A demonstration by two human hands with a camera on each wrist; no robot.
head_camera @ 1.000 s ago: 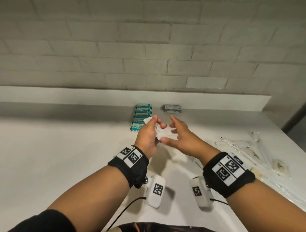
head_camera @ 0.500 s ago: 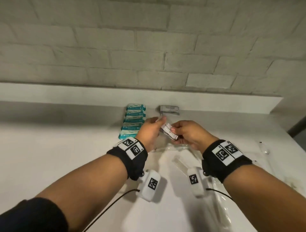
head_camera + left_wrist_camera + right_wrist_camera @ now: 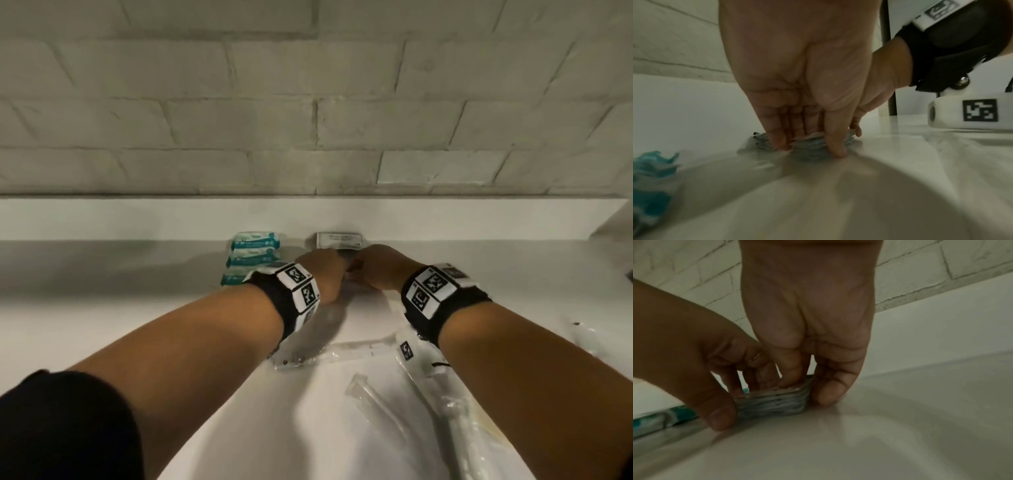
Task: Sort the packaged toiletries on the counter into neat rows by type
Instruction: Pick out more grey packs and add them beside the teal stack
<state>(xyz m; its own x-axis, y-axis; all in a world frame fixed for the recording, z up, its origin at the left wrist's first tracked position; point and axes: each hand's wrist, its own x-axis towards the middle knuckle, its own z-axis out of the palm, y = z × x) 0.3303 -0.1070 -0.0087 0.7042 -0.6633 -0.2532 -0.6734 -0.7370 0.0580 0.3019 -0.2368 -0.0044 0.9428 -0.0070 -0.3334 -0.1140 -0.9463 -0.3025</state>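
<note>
Packets in clear wrap lie loose on the white counter [image 3: 120, 325] nearest the camera: long see-through sleeves [image 3: 383, 404], what they hold too faint to tell. At the back, against the low upstand below the brick wall [image 3: 308, 102], a row of teal packets [image 3: 255, 253] runs toward the camera, and just right of it sits a stack of grey sachets [image 3: 774, 404] with a flat grey packet [image 3: 339, 241] behind it.

Both forearms reach forward, wrists banded in black straps with printed markers, hands meeting at the grey stack. The left hand [image 3: 322, 274] points fingers down; its thumb and fingers are bent around the stack's left end, fingertips [image 3: 835, 149] touching the counter. The right hand [image 3: 376, 270] mirrors it, thumb and fingers pinching the right end, with some fingers lying on top of the stack.

The stack rests on the counter between the two hands, squeezed from both sides, near the teal row and apart from the clear sleeves.
</note>
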